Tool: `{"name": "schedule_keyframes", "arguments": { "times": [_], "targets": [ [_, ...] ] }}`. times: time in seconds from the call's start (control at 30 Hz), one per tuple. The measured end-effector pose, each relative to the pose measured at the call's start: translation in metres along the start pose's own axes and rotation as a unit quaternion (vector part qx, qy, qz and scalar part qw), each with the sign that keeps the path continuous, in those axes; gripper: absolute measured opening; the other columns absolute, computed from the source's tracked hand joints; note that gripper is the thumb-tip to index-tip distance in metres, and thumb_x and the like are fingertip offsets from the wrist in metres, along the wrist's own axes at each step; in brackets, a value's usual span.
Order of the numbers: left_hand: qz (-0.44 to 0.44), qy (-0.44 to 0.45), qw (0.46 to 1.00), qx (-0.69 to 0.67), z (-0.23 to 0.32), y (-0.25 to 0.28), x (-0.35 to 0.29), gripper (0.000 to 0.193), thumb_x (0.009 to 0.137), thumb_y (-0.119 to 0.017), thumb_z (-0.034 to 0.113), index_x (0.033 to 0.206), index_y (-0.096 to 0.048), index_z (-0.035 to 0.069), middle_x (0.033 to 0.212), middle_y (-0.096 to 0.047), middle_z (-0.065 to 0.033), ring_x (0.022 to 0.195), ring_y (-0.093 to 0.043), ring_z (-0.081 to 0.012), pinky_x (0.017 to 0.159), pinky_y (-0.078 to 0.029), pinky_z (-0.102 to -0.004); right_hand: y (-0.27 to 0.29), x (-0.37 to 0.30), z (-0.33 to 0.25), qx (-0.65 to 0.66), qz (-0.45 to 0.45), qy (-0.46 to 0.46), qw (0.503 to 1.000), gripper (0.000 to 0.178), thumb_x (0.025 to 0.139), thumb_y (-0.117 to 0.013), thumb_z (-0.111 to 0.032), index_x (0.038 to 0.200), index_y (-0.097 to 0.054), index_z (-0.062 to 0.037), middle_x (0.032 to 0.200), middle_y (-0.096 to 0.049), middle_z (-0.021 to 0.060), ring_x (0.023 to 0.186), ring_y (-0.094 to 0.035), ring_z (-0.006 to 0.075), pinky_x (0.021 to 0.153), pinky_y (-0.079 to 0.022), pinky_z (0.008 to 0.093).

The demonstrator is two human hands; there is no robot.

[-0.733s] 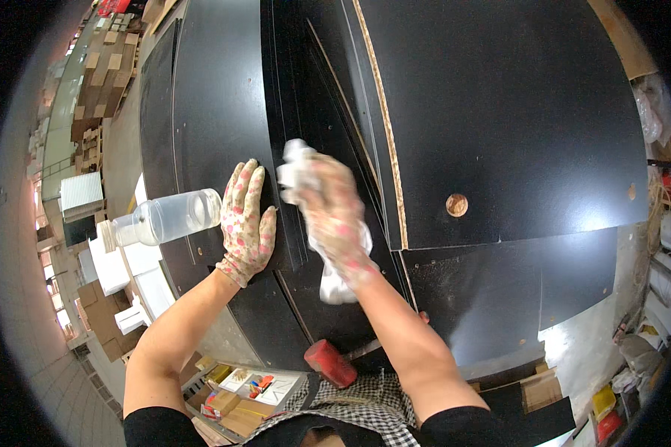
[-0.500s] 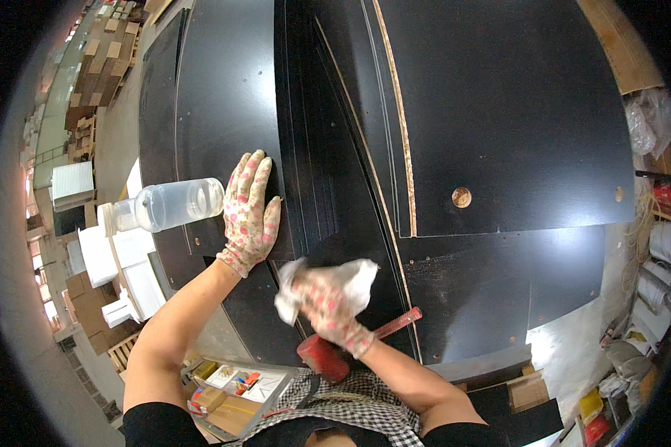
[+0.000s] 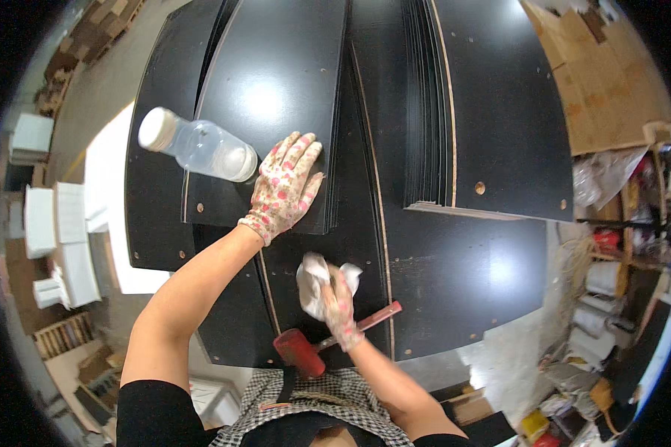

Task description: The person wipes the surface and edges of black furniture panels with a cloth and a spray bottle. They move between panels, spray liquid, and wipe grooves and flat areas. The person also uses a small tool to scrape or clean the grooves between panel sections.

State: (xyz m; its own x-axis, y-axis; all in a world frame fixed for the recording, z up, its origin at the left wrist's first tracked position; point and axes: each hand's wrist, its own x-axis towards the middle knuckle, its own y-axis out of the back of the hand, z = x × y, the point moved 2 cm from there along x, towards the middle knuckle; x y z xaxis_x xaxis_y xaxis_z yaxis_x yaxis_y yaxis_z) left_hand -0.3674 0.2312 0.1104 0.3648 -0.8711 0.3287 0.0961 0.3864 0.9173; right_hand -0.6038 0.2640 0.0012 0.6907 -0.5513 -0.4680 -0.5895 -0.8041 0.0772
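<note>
My left hand (image 3: 284, 183), in a floral work glove, lies flat with its fingers stretched out on a stack of black boards (image 3: 276, 67). Just left of it, a clear plastic bottle (image 3: 206, 149) with a white cap stands on the same stack. Gloved likewise and a little blurred, my right hand (image 3: 338, 305) grips a crumpled white cloth (image 3: 313, 287) over a lower black board (image 3: 320, 249). A red mallet (image 3: 300, 352) lies at the near edge, its handle passing beside my right wrist.
Another stack of black boards with drilled holes (image 3: 507, 127) rises on the right. Cardboard (image 3: 611, 89) and plastic wrap (image 3: 608, 175) are beyond it. White boxes (image 3: 40, 220) stand on the left, and shelves with mixed goods line the right side.
The view has shifted, so the boards and bottle sit differently in the picture. My right hand has moved the white cloth nearer to me; my left hand remains flat beside the bottle.
</note>
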Motion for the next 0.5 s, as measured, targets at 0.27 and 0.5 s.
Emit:
{"name": "schedule_keyframes", "arguments": {
  "times": [0.27, 0.5],
  "targets": [
    [0.088, 0.062, 0.830, -0.548, 0.133, 0.010, -0.076, 0.071, 0.084, -0.072, 0.026, 0.146, -0.042, 0.006, 0.152, -0.034, -0.0214, 0.139, -0.037, -0.0442, 0.115, -0.031, -0.0483, 0.098, -0.032, -0.101, 0.325, 0.048, 0.026, 0.944, 0.047, 0.103, -0.050, -0.014, 0.147, -0.039, -0.0018, 0.135, -0.055, 0.0151, 0.126, -0.053, 0.0231, 0.102, -0.046, 0.0339],
    [0.264, 0.123, 0.815, -0.501, 0.123, -0.055, -0.031, 0.045, 0.086, -0.068, 0.001, 0.129, -0.053, 0.006, 0.125, -0.052, -0.0143, 0.108, -0.059, -0.0286, 0.089, -0.054, -0.0378, 0.198, 0.021, -0.256, -0.292, 0.142, 0.410, 0.852, 0.027, 0.104, -0.045, -0.010, 0.121, -0.065, -0.0020, 0.121, -0.066, 0.0140, 0.114, -0.062, 0.0257, 0.100, -0.049, 0.0390]
  ]
}}
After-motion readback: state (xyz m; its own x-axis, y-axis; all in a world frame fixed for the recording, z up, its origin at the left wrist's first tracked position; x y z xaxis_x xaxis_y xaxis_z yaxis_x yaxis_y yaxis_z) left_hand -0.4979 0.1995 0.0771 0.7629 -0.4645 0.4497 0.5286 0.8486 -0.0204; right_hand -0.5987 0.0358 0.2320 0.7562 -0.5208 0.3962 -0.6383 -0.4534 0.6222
